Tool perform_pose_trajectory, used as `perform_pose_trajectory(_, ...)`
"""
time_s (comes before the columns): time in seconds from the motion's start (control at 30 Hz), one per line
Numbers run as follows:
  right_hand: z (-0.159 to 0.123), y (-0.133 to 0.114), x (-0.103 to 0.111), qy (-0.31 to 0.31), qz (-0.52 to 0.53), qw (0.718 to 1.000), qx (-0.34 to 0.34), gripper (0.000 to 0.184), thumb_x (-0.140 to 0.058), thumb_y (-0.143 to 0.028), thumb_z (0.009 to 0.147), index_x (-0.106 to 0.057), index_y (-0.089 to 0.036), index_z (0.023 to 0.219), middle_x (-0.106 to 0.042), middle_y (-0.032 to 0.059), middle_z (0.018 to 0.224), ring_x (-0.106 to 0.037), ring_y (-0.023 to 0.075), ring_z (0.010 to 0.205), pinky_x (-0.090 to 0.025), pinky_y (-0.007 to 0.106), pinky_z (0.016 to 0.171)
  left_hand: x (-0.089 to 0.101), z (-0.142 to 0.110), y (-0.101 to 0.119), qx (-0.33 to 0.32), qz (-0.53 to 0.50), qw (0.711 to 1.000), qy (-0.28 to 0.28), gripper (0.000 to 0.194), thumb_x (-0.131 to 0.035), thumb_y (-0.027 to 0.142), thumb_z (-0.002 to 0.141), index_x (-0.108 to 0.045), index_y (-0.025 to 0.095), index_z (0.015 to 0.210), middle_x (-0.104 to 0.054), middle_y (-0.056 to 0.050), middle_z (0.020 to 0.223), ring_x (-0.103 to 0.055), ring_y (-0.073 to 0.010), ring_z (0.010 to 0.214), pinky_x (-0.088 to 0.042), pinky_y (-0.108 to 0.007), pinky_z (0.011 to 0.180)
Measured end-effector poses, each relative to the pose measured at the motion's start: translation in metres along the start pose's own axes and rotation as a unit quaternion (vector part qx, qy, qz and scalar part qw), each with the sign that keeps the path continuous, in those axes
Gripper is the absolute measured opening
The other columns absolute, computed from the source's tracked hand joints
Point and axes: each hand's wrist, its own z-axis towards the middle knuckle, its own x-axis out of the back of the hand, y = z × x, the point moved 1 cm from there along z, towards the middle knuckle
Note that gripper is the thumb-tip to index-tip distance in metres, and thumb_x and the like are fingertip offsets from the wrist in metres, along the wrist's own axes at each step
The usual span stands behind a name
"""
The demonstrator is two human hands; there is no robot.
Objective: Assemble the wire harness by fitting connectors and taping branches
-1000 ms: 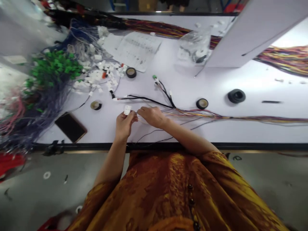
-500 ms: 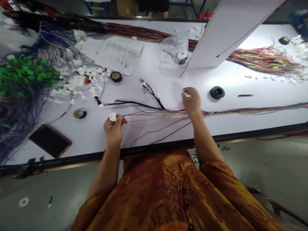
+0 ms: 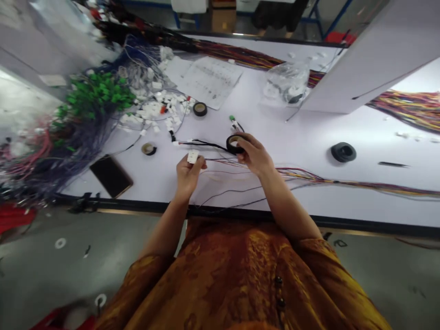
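Note:
My left hand (image 3: 187, 176) pinches a small white plastic connector (image 3: 193, 156) between fingers and thumb, with thin wires running from it. My right hand (image 3: 255, 155) grips a roll of black electrical tape (image 3: 234, 143) at its edge. Just beyond both hands, a wire harness (image 3: 202, 144) of black sheathed leads lies on the white workbench (image 3: 309, 137). Its multicoloured wires (image 3: 330, 180) stretch away to the right. A small green connector (image 3: 232, 118) sits at the end of one branch.
Loose white connectors (image 3: 154, 110), a green-tagged wire bundle (image 3: 99, 94), and two small tape rolls (image 3: 200, 109) lie to the left and ahead. A phone (image 3: 111, 176), a printed sheet (image 3: 209, 82), a plastic bag (image 3: 287, 82), a black rubber ring (image 3: 343, 152) and a white panel (image 3: 374, 68) are also there.
My right hand has moved left and now holds the black tape roll that lay on the bench. My left hand still holds the white connector. The view has shifted with my head.

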Motion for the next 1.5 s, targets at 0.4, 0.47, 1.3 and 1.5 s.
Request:
perform_pose_trajectory(0.4, -0.015, 0.018, -0.068, -0.019, -0.113, 0.988, 0.101, 0.039, -0.066, -0.036, 0.083, -0.047, -0.022, 0.113, -0.058, -0.0055, 0.074, -0.049, 0.0045, 0.046, -0.04, 0.019, 0.038, 0.005, 0.001, 0.004, 0.005, -0.017, 1.0, -0.012, 0.015, -0.073, 0.03, 0.081, -0.064, 0.018, 0.078, -0.065, 0.0, 0.065, -0.062, -0.0124, 0.06, -0.05, -0.025, 0.06)
perform_pose_trajectory(0.47, -0.018, 0.018, -0.068, -0.019, -0.112, 0.987, 0.11, 0.039, -0.067, -0.035, 0.082, -0.046, -0.022, 0.113, -0.058, -0.0057, 0.075, -0.049, 0.0042, 0.046, -0.04, 0.019, 0.038, 0.003, 0.0, 0.004, 0.001, -0.02, 1.0, -0.006, 0.016, -0.074, 0.031, 0.081, -0.063, 0.018, 0.078, -0.065, 0.0, 0.063, -0.061, -0.0123, 0.059, -0.05, -0.025, 0.059)
perform_pose_trajectory(1.3, -0.049, 0.064, -0.053, -0.066, -0.501, 0.836, 0.215, 0.042, -0.053, -0.026, 0.095, -0.053, -0.022, 0.136, -0.066, 0.01, 0.113, -0.065, 0.0199, 0.092, -0.052, 0.03, 0.075, -0.003, 0.015, -0.016, 0.081, -0.113, 0.99, -0.026, 0.03, -0.077, 0.044, 0.079, -0.061, 0.018, 0.078, -0.042, 0.007, 0.051, -0.032, -0.004, 0.042, -0.026, -0.019, 0.04)
perform_pose_trajectory(1.5, -0.054, 0.068, -0.042, -0.126, -0.516, 0.819, 0.219, 0.024, -0.046, -0.025, 0.098, -0.068, -0.018, 0.104, -0.065, 0.0088, 0.103, -0.061, 0.0169, 0.087, -0.048, 0.029, 0.077, -0.001, 0.012, -0.006, 0.125, -0.149, 0.981, -0.006, 0.033, -0.082, 0.037, 0.074, -0.06, 0.02, 0.091, -0.068, 0.004, 0.073, -0.059, -0.0052, 0.048, -0.041, -0.017, 0.043)
